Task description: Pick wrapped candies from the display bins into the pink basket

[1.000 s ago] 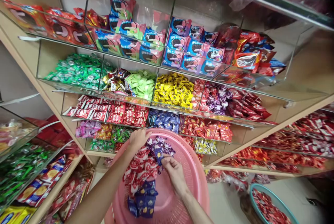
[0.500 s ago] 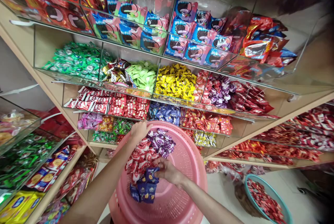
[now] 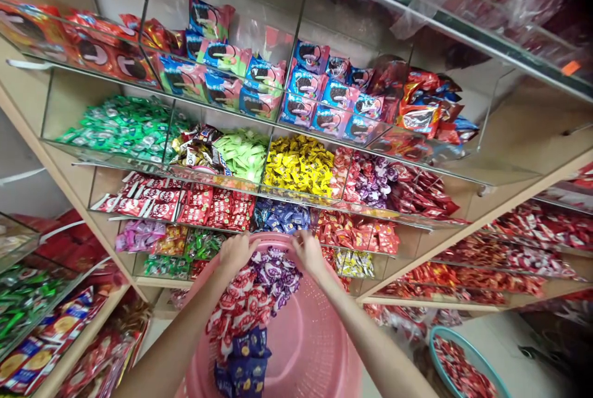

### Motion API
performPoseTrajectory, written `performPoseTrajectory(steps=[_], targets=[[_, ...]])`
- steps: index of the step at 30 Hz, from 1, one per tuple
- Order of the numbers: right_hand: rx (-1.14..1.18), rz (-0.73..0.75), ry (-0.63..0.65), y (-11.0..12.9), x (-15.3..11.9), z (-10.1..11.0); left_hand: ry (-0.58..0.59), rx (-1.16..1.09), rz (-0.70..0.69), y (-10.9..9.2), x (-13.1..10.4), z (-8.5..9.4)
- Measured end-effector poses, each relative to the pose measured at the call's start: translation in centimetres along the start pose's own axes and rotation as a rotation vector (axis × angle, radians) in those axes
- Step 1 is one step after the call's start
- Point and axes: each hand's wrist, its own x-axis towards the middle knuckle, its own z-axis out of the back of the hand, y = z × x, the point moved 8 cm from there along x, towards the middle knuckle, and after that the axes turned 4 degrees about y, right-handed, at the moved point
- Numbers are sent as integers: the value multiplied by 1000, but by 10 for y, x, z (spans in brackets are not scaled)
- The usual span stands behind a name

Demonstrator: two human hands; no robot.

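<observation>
A pink plastic basket [image 3: 324, 330] stands below the shelves at the bottom centre. My left hand [image 3: 237, 252] is closed on its far rim, left of the middle. On the same rim, further right, my right hand [image 3: 307, 253] has its fingers curled over the edge. Inside the basket lie purple-and-white wrapped candies [image 3: 277, 274], red-and-white ones [image 3: 243, 302] and dark blue packets [image 3: 248, 364], all towards its left side. The basket's right part shows bare pink plastic.
Glass-fronted shelves hold yellow candies [image 3: 299, 166], green candies [image 3: 127, 126], blue packets [image 3: 281, 215] and boxed-looking cookie packs [image 3: 303, 83]. A teal basket [image 3: 479, 355] of red candies stands on the floor at right. More shelves flank both sides.
My right hand has left the dark blue packets and moved up to the far rim. My left hand still holds the rim. The view has shifted, and the teal basket appears lower.
</observation>
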Motion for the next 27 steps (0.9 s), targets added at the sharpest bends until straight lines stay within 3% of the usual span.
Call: performPoseTrajectory(steps=[2, 5, 13, 19, 23, 27], targets=[[-19, -70, -104, -13, 30, 18, -4, 1, -3, 0, 0, 0], [-7, -146, -192, -32, 55, 25, -4, -1, 4, 0, 0, 0], [323, -179, -131, -48, 63, -3, -18, -13, -1, 1, 0, 0], [604, -82, -109, -32, 30, 1, -31, 8, -7, 0, 1, 1], [663, -10, -90, -19, -10, 2, -41, 10, -6, 0, 2, 0], [680, 43, 13, -7, -44, -7, -49, -10, -3, 0, 1, 0]])
